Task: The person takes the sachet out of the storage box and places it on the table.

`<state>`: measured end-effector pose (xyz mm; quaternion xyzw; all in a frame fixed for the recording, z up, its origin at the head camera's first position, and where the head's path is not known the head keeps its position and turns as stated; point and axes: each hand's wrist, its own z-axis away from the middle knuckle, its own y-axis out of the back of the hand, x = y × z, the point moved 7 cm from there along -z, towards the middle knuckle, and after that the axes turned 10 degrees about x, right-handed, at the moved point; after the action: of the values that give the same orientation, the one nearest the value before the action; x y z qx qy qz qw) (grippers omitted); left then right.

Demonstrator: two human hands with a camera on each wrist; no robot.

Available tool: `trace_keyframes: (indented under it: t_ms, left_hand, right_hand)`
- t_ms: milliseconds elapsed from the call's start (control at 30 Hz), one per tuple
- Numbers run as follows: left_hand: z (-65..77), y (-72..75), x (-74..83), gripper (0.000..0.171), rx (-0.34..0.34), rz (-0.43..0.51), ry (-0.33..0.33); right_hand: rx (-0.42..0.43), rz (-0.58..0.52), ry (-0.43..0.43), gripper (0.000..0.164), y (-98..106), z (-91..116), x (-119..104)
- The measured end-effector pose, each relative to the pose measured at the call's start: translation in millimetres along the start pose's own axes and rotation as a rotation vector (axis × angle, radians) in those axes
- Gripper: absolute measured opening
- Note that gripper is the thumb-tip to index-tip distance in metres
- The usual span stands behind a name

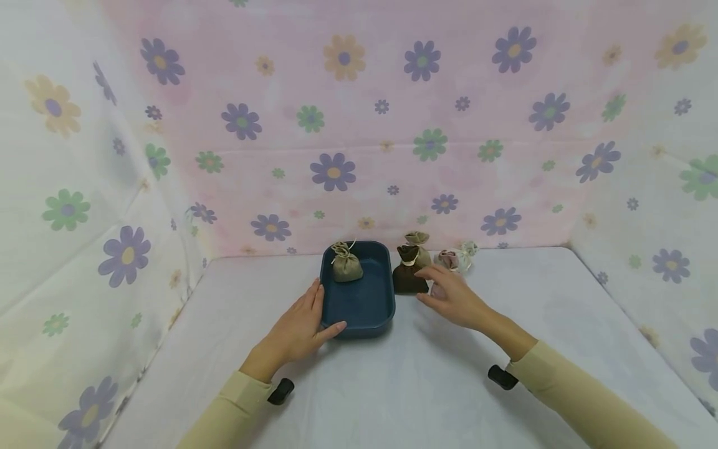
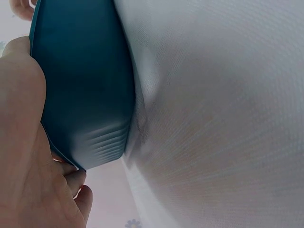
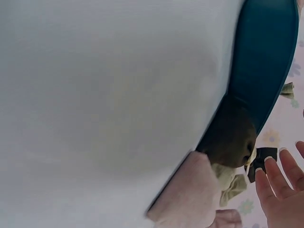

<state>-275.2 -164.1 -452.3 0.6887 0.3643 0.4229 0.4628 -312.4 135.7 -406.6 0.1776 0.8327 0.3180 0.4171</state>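
Note:
My left hand [image 1: 300, 321] holds the near left corner of a dark blue rectangular tray [image 1: 359, 315], fingers along its left side and thumb at the near rim. In the left wrist view, the tray's outer wall [image 2: 90, 80] is beside the palm. A beige drawstring pouch [image 1: 348, 267] sits upright inside the tray. My right hand [image 1: 454, 298] is beside a dark brown pouch [image 1: 409, 279], its fingers spread and apart from it in the right wrist view. A pink pouch [image 3: 187, 192] shows in front of that hand, partly hidden from the head view.
Behind the brown pouch stands another beige pouch [image 1: 417, 239]. A whitish pouch [image 1: 465, 254] is at the right of the group. White cloth [image 1: 392, 399] covers the table, and flowered fabric walls [image 1: 359, 125] rise at the back and sides.

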Motion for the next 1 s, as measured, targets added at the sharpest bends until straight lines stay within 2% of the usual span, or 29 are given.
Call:
trace_keyframes:
  t_ms: [267,567,733,1000]
  left_hand:
    - [-0.8,0.2,-0.1,0.112,-0.002,-0.01,0.001]
    - [-0.7,2.9,1.0,0.111,-0.009,-0.003,0.004]
    - [-0.7,3.5,1.0,0.111,-0.008,-0.001,0.004]
    - [-2.0,3.9,1.8,0.112,-0.012,0.003,0.003]
  right_hand:
    - [0.005,0.031,-0.006,0.042,9,12,11]
    - [0.07,0.043,0.012,0.043,23,21,26]
    - [0.1,0.06,-0.019,0.046,30,23,34]
    - [0.194,0.103,-0.076,0.036,41,22,51]
